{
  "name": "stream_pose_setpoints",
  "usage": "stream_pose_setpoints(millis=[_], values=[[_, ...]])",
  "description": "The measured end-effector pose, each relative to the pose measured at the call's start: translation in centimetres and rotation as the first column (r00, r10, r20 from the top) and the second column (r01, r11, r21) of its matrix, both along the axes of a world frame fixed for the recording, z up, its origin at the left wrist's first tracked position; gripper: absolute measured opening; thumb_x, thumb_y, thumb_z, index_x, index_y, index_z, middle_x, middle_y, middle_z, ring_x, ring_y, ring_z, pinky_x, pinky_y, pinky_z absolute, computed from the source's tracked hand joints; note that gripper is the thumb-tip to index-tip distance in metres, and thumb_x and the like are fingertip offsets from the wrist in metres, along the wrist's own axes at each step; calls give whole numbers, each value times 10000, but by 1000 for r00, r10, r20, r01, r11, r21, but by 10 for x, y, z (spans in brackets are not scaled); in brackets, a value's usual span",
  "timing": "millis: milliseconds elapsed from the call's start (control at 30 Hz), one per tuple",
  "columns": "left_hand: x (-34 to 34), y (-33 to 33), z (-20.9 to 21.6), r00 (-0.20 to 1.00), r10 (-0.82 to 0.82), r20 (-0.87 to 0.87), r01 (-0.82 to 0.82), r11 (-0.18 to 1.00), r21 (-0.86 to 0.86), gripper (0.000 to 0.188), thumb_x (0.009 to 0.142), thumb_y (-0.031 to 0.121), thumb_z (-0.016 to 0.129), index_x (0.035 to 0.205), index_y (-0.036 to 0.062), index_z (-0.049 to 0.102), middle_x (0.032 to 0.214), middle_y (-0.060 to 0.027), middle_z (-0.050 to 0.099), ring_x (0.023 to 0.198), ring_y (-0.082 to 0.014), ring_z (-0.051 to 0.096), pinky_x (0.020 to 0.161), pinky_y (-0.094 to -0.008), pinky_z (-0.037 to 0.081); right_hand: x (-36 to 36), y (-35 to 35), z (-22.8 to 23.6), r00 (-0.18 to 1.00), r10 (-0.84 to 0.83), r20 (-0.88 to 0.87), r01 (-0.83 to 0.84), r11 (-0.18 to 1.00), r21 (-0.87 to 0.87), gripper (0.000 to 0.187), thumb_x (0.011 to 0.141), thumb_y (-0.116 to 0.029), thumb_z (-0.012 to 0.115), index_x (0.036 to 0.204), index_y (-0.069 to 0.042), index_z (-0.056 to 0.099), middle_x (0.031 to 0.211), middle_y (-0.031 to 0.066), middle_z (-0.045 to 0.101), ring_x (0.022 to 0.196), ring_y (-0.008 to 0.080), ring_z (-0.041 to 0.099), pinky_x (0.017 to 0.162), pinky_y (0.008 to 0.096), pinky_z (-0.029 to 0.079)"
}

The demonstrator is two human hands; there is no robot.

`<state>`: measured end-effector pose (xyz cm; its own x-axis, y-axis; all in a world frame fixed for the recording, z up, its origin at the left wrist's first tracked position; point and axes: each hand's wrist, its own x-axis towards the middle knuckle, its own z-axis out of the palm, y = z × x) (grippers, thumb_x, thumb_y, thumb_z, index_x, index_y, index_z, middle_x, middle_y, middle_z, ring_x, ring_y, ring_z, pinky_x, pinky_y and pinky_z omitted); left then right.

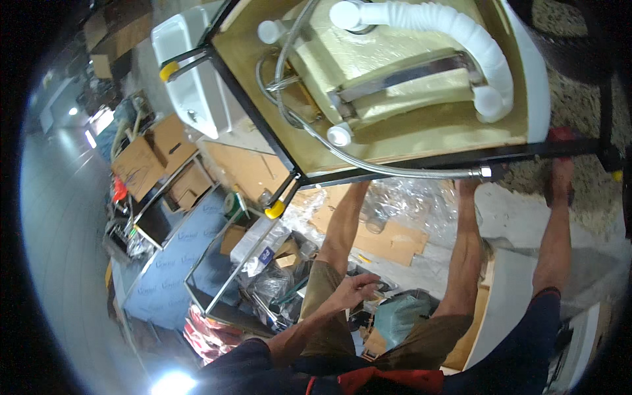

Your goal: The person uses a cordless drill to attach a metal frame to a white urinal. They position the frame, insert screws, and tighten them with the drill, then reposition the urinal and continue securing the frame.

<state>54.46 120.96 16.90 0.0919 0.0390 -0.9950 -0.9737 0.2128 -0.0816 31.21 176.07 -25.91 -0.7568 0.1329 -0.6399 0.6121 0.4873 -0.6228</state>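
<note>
My left hand (355, 291) hangs above my left thigh, its fingers loosely stretched and nothing in them. At the right, my right hand (561, 179) is up against the lower black bar of a black metal frame (388, 170). Its fingers are dim and partly hidden; a red thing (561, 134) shows right beside it, too unclear to name. Inside the frame sits a yellowish basin unit (289, 141) with a white corrugated drain pipe (454, 29). A braided metal hose (368, 166) runs along the bar, its nut end left of my right hand.
Yellow-tipped feet (274, 209) stick out from the frame. A white sink (187, 72) stands at the upper left. Cardboard boxes (161, 148), a metal rack (230, 280) and clear plastic wrap (415, 204) crowd the floor. A teal bag (401, 316) lies between my legs.
</note>
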Motion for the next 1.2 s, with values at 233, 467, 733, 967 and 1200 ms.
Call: stream_pose_setpoints(millis=[233,467,733,967,1200], values=[[-62,39,-16,954,-277,-110,281,960,15,315,986,142,607,1284,40,611,995,-46,703,918,-110,632,799,-291,518,23,42,-53,934,107,340,-270,836,478,295,818,-250,701,901,33,694,757,154,697,680,227,645,665,397,494],[-205,106,0,770,-139,-623,277,952,130,308,939,61,648,1245,25,629,971,-54,693,897,-107,628,801,-257,505,82,-47,152,949,-313,-44,316,938,145,261,845,-199,675,997,10,639,879,146,695,796,257,625,757,406,489],[-293,237,1,746,652,-134,-538,710,454,416,1036,274,527,1292,-54,541,1046,-137,696,970,-214,687,849,-348,553,152,-170,386,745,-640,188,640,608,-469,337,995,-126,537,1314,-19,513,1193,90,606,1042,202,595,970,327,488],[-279,168,17,607,788,-105,-680,583,444,360,1055,259,462,1248,-37,532,976,-155,676,951,-285,683,825,-370,574,153,-272,430,885,-377,274,430,887,-168,456,1027,-428,395,1359,-146,531,1276,97,611,1117,256,612,979,403,520],[-289,145,0,516,857,-5,-806,487,337,306,1044,224,495,1219,-21,551,968,-124,661,933,-258,664,861,-409,572,121,-295,425,939,307,-158,-259,929,266,341,926,-271,630,1242,-144,629,1197,131,646,1100,342,604,978,487,477]])
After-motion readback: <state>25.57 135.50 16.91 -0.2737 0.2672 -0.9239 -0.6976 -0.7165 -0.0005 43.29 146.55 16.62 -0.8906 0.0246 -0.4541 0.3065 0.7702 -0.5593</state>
